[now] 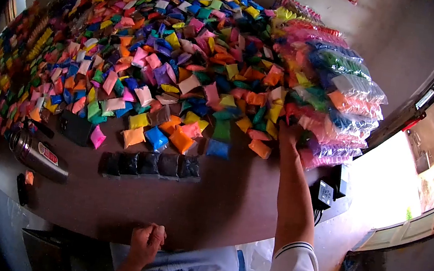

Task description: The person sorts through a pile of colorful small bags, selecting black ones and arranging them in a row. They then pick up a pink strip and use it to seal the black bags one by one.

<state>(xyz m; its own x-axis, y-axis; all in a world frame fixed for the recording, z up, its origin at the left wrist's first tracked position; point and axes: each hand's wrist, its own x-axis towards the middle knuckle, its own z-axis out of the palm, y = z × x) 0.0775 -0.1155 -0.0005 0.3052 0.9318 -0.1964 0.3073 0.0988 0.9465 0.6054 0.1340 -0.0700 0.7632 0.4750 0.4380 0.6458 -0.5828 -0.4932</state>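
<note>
My right hand (289, 131) reaches forward to the right side of the big heap of small coloured packets (184, 49). It is beside the stack of clear bags (340, 116), and its fingers are in shadow and cannot be made out. At the near edge of the table, my left hand (147, 242) is curled into a fist with nothing visible in it. Between the left hand and the heap lies a row of several black packets (148, 165), side by side. An orange packet (259, 149) and a blue packet (218, 149) lie at the heap's front edge.
A steel flask (39, 155) lies on its side at the left, near a dark box (75, 129). A black-handled object (22, 189) sits on the left table edge. Black power adapters (324, 193) stand at the right edge. Brown tabletop (218, 207) shows in front.
</note>
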